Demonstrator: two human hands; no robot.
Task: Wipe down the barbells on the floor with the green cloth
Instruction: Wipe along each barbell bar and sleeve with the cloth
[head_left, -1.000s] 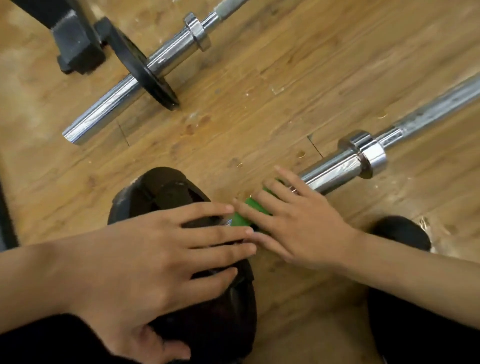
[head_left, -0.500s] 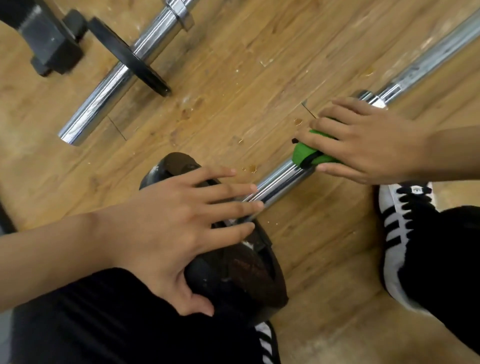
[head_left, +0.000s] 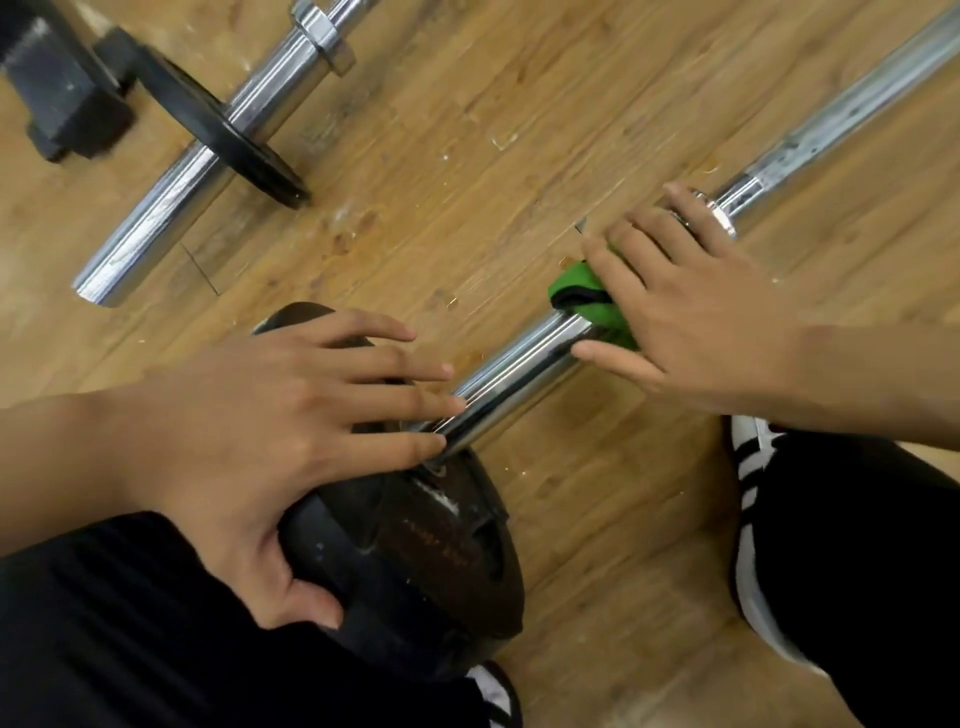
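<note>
Head view: the right hand (head_left: 691, 306) presses the green cloth (head_left: 576, 283) flat-fingered onto the near barbell sleeve (head_left: 519, 374), and the left hand (head_left: 270, 426) rests straight-fingered on its weight plate (head_left: 436, 561); a hard stroke may roll the bar or shed the unclamped cloth.

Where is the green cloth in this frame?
Head view, right of centre: the green cloth sits on the near barbell's chrome sleeve under the right hand, between the collar and the black plate the left hand rests on.
</note>
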